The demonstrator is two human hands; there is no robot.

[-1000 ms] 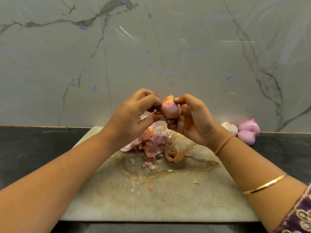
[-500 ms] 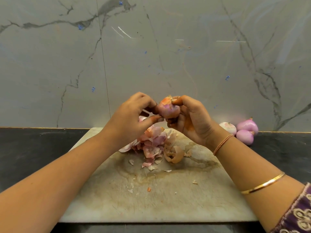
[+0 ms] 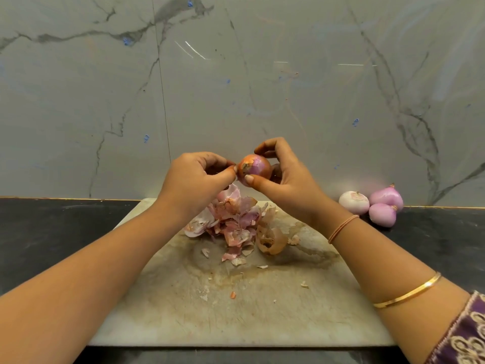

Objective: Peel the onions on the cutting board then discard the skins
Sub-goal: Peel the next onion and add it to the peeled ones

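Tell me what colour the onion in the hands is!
The onion is orange-brown where skin clings and pinkish purple where peeled; the head view shows it best.

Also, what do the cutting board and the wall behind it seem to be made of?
Cutting board: probably stone or worn plastic, matte, with cut marks and brown stains. Wall: looks like polished marble or marble-look tile, grey veins and reflections.
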